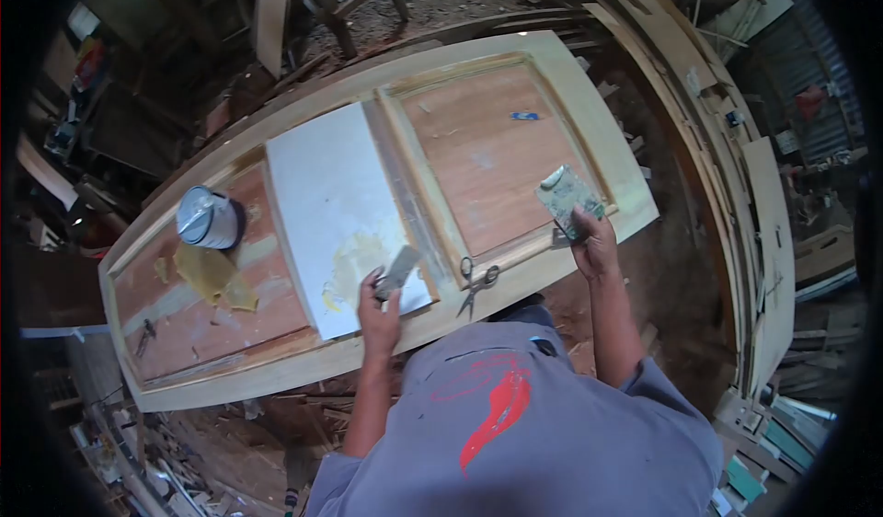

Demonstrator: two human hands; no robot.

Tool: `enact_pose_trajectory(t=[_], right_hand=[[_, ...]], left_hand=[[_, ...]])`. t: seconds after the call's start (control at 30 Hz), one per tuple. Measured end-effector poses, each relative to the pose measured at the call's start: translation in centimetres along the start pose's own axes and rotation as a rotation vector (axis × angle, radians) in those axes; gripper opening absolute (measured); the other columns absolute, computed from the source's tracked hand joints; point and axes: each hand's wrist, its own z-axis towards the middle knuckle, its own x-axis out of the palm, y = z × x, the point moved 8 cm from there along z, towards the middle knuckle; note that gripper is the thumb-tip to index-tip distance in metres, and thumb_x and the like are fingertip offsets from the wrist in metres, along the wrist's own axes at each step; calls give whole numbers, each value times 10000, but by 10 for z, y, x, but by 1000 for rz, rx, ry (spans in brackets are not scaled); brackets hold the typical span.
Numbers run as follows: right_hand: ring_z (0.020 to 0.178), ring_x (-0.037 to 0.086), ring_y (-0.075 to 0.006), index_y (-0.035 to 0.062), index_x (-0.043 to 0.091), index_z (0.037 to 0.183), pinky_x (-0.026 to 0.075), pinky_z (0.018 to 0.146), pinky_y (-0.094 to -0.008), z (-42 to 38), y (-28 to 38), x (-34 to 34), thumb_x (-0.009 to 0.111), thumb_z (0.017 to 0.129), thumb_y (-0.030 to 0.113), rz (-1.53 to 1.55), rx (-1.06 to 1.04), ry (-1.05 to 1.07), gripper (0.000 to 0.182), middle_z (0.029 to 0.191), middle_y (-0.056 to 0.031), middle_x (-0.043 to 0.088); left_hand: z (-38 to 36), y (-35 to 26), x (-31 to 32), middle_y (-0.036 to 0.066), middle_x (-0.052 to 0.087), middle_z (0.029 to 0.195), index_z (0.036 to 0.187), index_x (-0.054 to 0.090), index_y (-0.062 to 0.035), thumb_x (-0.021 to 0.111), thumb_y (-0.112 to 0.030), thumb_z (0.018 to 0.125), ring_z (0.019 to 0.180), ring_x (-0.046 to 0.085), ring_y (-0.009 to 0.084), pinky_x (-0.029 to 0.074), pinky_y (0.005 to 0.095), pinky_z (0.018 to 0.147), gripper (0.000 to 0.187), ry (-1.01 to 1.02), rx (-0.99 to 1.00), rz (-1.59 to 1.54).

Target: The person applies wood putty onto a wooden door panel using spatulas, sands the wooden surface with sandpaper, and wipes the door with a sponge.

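Left hand (377, 315): narrow grip on a flat grey rectangular blade (399, 270), held tilted over the near part of a white rectangular sheet (322, 167). Blade contact with sheet: can't tell.
Right hand (595, 241): thumb and fingers clamped on a stained pale green rectangular plate (567, 202), above the near right side of a long pale wooden door-shaped frame (593, 117).
Smear: uneven pale yellow patch (354, 264) just beyond left hand. Could ridge or streak; cause would be a poor blade angle or grit.
Plate: could shed its coating below right hand if tipped (might be filler, I'm guessing).
Sheet: could slide under sideways pressure from left hand, if unfixed. Fixing not visible.
Scissors: dark metal pair with looped handles (467, 269), between the hands, tips toward the body. A forearm sweep could knock them off the near edge.
Can: round white can with blue top (217, 229), left of and beyond left hand, beside a crumpled yellow sheet (213, 278). A wide left reach could tip it.
Counts: 2 hands, 1 blade, 1 plate, 1 white sheet, 1 frame, 1 scissors, 1 can, 1 large yellow sheet, 1 small blue object (524, 116) beyond right hand.
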Motion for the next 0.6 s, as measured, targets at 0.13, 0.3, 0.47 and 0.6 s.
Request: enact_pose_trajectory(t=[0.13,0.3,0.47,0.6], right_hand=[[1019,696,-221,-17,664,1250,546,876,-344,58,-5,-113,666,966,90,-472,-84,-158,304,1180,-101,721],[1041,697,-250,88,731,1235,542,889,-341,189,18,-129,648,936,41,-1339,-238,-39,314,1161,-140,738],[1140,663,-338,157,727,1255,529,968,-414,273,13,-85,587,876,-38,-1671,-752,288,449,1240,-139,712],[1200,631,-343,132,697,1292,485,1032,-439,267,-23,-107,577,831,-25,-1847,-838,433,501,1291,-131,698]], left_hand=[[-5,34,-11,142,625,1252,1368,536,37,685,33,912,1128,628,193,524,313,959,480,-57,-180,-87],[-25,57,-7,146,615,1256,1353,537,61,674,42,924,1100,632,196,540,312,929,450,-238,-260,-78],[-42,59,28,151,607,1263,1354,529,77,661,43,941,1086,633,187,560,299,864,435,-370,-325,-45],[-49,56,57,143,610,1257,1355,522,76,665,19,956,1071,628,186,551,315,872,428,-460,-348,-42]])
